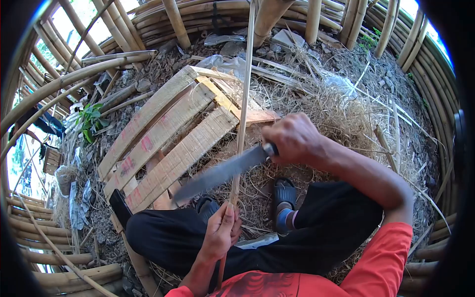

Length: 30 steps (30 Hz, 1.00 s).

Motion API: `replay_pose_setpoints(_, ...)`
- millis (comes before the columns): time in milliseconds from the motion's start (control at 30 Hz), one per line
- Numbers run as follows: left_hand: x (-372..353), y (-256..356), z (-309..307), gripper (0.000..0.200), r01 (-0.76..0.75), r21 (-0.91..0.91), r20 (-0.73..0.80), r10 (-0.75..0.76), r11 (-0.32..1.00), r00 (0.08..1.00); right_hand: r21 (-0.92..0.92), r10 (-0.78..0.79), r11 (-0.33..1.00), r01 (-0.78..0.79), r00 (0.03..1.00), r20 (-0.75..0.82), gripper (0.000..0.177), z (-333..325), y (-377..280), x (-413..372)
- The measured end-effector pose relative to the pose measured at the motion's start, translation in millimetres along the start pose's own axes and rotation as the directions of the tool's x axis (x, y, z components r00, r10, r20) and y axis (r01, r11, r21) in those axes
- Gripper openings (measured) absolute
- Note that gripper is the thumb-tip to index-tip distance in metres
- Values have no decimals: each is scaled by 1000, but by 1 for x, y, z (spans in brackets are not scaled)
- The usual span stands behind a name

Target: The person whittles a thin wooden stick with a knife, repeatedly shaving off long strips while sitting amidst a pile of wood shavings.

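Note:
A long, thin bamboo strip (243,109) runs upright through the middle of the view, from near my lap to the top edge. Low down on it, my left hand (222,231) is closed around the strip. My right hand (291,137) grips the dark handle of a machete (222,171), whose broad blade points down and to the left. The blade crosses the strip a little above my left hand; whether it touches cannot be made out. Part of the blade is slightly blurred.
A slatted wooden crate (168,133) lies tilted at my left, with a dark phone-like object (119,209) by its lower end. Fibrous shavings (341,116) cover the ground at right. Stacked bamboo poles (438,99) curve around me. A green plant (90,121) stands at left.

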<state>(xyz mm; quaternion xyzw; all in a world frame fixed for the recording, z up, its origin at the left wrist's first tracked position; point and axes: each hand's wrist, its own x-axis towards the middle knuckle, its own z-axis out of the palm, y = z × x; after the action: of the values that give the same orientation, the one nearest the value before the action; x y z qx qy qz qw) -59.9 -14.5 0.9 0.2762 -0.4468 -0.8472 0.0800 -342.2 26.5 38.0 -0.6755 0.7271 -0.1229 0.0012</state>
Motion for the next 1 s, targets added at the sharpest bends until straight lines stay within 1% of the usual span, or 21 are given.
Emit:
replay_pose_setpoints(33,1,-1,-1,30,-4,-4,0,4,1000,1000,-19,64,998,-65,997,-39,13,1,10,4)
replay_pose_setpoints(67,-2,-5,-1,30,40,-7,13,-40,999,999,-33,130,991,-133,988,-77,14,3,21,8)
replay_pose_setpoints(133,-13,-16,3,30,128,-18,29,-127,992,991,16,334,942,-334,939,-82,17,2,57,12)
replay_pose_setpoints(167,-16,-19,10,32,145,-1,32,-145,989,989,42,389,921,-386,914,-115,18,1,72,11)
replay_pose_setpoints(267,-16,-35,3,32,208,-92,108,-198,974,974,112,324,946,-305,905,-275,17,14,82,-6)
replay_pose_setpoints(300,-13,-36,1,33,204,-101,94,-195,974,976,92,263,965,-246,910,-320,15,21,80,-12)
replay_pose_setpoints(400,0,-23,-7,36,174,-109,31,-172,979,985,19,101,995,-100,992,-78,9,23,56,-18)
replay_pose_setpoints(433,7,-16,-8,37,150,-91,20,-149,985,989,18,6,1000,-5,998,-58,12,22,45,-19)
replay_pose_setpoints(533,17,-3,-7,40,104,-72,-18,-105,992,994,117,-109,988,101,992,64,14,26,16,-13)
replay_pose_setpoints(567,19,1,-5,40,87,-66,-24,-89,994,996,125,-163,980,154,984,69,10,23,6,-11)
replay_pose_setpoints(667,22,6,0,39,59,-121,21,-56,991,998,197,-204,964,180,973,110,13,19,-15,-4)
replay_pose_setpoints(700,22,3,3,40,25,-100,-2,-25,995,1000,179,-185,971,156,969,161,17,17,-21,-3)
replay_pose_setpoints(833,20,5,7,40,-6,-91,-3,6,996,1000,193,-160,974,118,963,219,22,13,-26,3)
replay_pose_setpoints(933,18,5,6,40,-6,-86,-7,6,996,1000,189,-196,969,162,965,177,22,17,-23,5)
replay_pose_setpoints(1000,18,3,6,40,15,-111,-9,-16,994,1000,137,-190,976,171,972,137,22,21,-19,6)
